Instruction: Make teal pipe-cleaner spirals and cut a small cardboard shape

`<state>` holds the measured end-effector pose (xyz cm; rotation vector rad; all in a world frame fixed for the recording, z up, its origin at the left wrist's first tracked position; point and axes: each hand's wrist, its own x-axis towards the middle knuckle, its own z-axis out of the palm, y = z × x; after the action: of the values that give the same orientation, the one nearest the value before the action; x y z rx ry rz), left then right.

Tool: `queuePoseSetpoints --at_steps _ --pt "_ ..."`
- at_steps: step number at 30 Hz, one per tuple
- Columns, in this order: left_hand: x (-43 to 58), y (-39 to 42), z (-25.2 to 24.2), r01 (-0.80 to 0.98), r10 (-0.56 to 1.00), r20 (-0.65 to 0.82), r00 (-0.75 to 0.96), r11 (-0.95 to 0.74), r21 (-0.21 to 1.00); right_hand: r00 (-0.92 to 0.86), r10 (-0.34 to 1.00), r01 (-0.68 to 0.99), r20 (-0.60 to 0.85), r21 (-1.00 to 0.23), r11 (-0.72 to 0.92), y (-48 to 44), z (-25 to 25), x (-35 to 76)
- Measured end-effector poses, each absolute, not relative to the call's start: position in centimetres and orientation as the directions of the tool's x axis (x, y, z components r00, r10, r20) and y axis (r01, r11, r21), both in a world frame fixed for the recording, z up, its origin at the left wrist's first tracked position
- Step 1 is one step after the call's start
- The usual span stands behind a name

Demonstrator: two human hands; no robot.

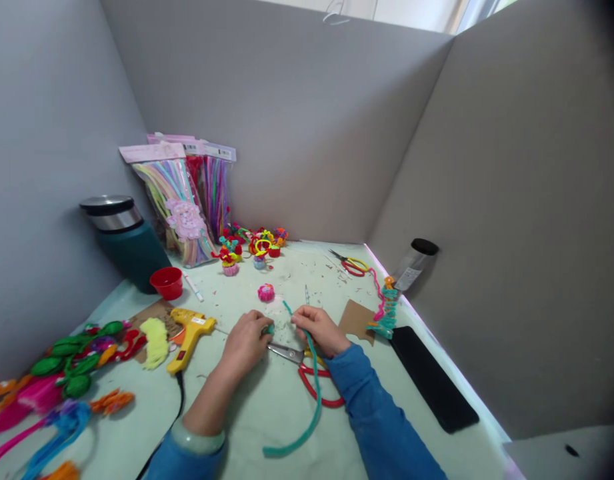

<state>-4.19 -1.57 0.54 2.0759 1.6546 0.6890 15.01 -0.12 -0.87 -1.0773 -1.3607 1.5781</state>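
Observation:
My left hand (pixel 245 343) is closed, pinching one small coiled end of a teal pipe cleaner (pixel 311 393). My right hand (pixel 319 329) is closed round the same pipe cleaner a little further along. The long tail of it runs down past my right wrist and curls toward me on the table. Red-handled scissors (pixel 307 373) lie on the table just under my hands. A small pink pompom piece (pixel 266 292) sits just beyond my hands.
A yellow glue gun (pixel 189 333) lies to the left, beside a red cup (pixel 167 282) and a dark flask (pixel 124 240). Packs of pipe cleaners (pixel 181 200) lean on the back wall. A black phone (pixel 431 377), cardboard scrap (pixel 357 320) and second scissors (pixel 354 265) lie right. Green and pink craft pieces (pixel 67 367) crowd the left.

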Motion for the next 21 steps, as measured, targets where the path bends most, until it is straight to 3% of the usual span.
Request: queuePoseSetpoints --at_steps 2,4,6,8,10,14,17,21 --pt "-3.8 -1.8 0.6 0.769 0.976 0.141 0.165 -0.217 0.601 -0.326 0.939 -0.039 -0.108 -0.991 -0.127 -0.1 -0.8 14.9" --pt "-3.4 -1.7 0.9 0.674 0.987 0.152 0.06 -0.152 0.723 -0.316 0.945 -0.062 -0.087 -0.992 -0.112 -0.2 -0.8 14.9" --pt "-2.6 -1.5 1.4 0.457 0.992 0.122 -0.038 -0.092 0.885 -0.306 0.95 -0.106 -0.056 -0.99 -0.092 -0.2 -0.7 14.8" --pt "-1.5 -1.3 2.2 0.174 0.999 0.04 -0.025 -0.035 0.984 -0.282 0.959 -0.164 -0.017 -0.984 -0.066 -0.2 -0.6 14.7" --pt "-0.3 -1.2 2.9 -0.045 0.997 -0.062 0.041 0.064 0.997 -0.254 0.967 -0.221 0.002 -0.974 -0.056 -0.2 -0.6 14.7" --pt "1.0 -0.8 2.8 -0.201 0.986 -0.162 0.05 0.169 0.965 -0.231 0.972 -0.268 -0.047 -0.957 -0.11 -0.2 -0.5 14.5" --pt "1.0 -0.4 1.6 -0.266 0.989 -0.144 0.024 0.145 0.953 -0.157 0.988 -0.159 -0.009 -0.987 -0.034 -0.4 -0.4 14.3" --pt "0.6 -0.4 0.5 -0.325 0.986 -0.169 0.0 0.16 0.932 -0.055 0.981 0.092 0.188 -0.977 0.192 -0.8 -0.2 13.7"
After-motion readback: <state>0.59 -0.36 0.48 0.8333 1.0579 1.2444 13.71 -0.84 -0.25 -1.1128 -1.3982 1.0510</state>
